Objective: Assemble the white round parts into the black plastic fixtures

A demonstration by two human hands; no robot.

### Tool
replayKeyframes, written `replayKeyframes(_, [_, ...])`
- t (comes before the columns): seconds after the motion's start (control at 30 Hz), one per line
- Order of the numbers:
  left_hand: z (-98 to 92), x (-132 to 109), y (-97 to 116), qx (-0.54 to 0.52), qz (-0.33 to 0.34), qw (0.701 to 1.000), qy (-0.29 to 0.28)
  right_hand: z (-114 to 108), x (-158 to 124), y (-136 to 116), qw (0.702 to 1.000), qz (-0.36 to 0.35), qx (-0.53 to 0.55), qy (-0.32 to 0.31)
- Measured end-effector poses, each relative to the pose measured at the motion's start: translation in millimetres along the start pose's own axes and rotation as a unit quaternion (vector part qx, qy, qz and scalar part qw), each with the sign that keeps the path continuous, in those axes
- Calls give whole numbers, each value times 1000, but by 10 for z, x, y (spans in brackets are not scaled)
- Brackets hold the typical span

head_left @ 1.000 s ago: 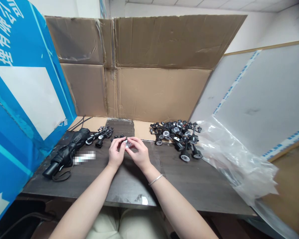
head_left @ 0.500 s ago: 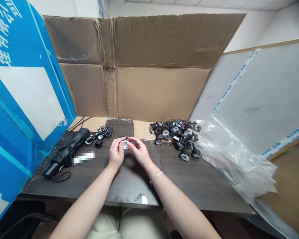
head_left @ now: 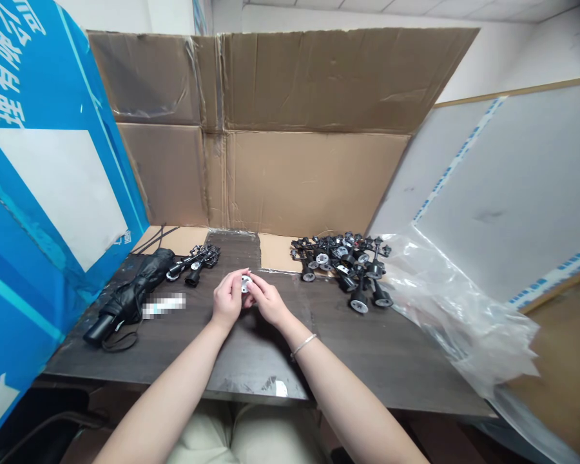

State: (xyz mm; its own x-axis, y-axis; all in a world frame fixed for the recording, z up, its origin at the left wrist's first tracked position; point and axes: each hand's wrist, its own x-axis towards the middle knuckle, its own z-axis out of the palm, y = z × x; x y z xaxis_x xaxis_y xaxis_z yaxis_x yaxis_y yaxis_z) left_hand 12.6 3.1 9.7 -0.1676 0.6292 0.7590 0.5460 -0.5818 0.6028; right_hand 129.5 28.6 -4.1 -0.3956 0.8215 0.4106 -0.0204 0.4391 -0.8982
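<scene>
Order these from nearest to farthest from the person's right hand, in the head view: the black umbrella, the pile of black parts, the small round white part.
From the right hand, in the head view:
1. Small round white part: between the two hands, at the fingertips.
2. Pile of black parts: ahead and to the right, on the table.
3. Black umbrella: far to the left, on the table.

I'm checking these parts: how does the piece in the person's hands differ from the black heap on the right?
The held piece is a single small item, while the black heap is many tangled pieces. The piece sits between the left hand and right hand, while the heap lies on the table. Both show silver-white discs.
</scene>
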Motion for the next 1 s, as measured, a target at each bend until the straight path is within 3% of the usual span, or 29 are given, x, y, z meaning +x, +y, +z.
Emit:
replayKeyframes(0.27, [18, -9, 12, 6, 1, 1000, 1, 16, -7, -52, 992, -69, -90, 55])
replayKeyframes(0.6, [26, 9, 66, 21, 39, 999, 5, 57, -21, -54, 987, -50, -139, 71])
replayKeyframes(1.0, [6, 8, 52, -47, -25, 998, -25, 48, -15, -78, 996, 21, 78, 35])
